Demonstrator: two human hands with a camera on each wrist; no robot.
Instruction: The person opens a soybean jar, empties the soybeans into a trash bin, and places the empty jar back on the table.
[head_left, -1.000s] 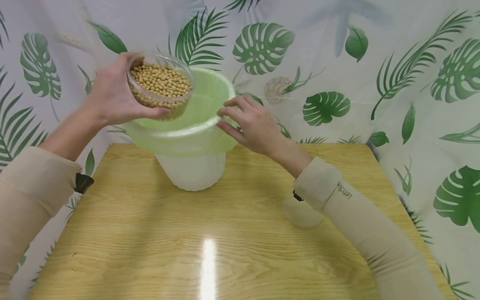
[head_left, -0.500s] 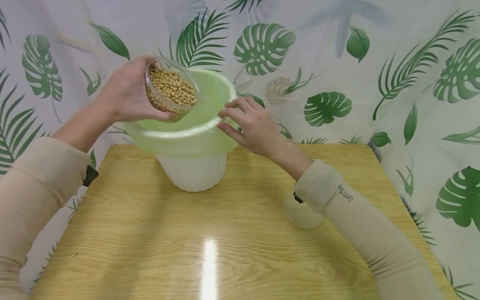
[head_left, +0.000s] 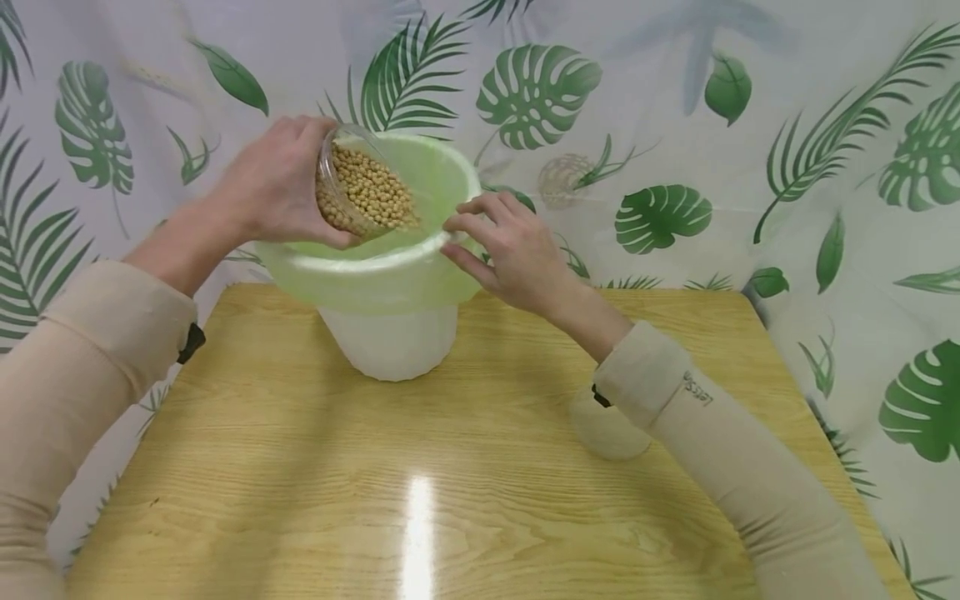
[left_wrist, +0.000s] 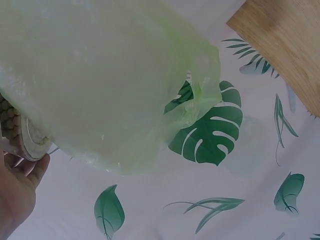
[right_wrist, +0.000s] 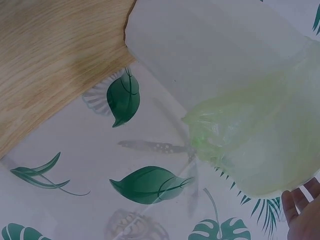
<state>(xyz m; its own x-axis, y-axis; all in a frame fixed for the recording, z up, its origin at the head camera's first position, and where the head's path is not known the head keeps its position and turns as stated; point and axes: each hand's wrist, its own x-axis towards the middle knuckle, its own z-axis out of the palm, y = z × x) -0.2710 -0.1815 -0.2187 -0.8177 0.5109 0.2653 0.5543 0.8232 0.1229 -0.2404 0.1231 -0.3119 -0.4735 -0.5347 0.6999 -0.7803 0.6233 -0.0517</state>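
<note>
My left hand point(head_left: 281, 183) grips a clear round plastic tub point(head_left: 335, 190) full of soybeans point(head_left: 372, 190). It tilts the tub to the right over the mouth of a white trash can point(head_left: 393, 346), with beans up at the lower lip. A pale green bag point(head_left: 352, 287) lines the can and folds down over its rim. Across from the tub, my right hand point(head_left: 517, 254) holds the can's right rim, thumb and fingers bent at the edge. In the left wrist view, fingers show beneath the tub point(left_wrist: 35, 137), and the bag hides much of the scene.
The can stands on a wooden table point(head_left: 315, 483), near its back edge. A round translucent disc point(head_left: 609, 429) lies on the table, partly under the right sleeve point(head_left: 645, 375). Leaf-printed cloth point(head_left: 660, 108) hangs behind and beside the table.
My left hand has moved right with the tub, tipping it further over the can, and the beans have slid toward its lower lip. My right hand stays at the rim.
</note>
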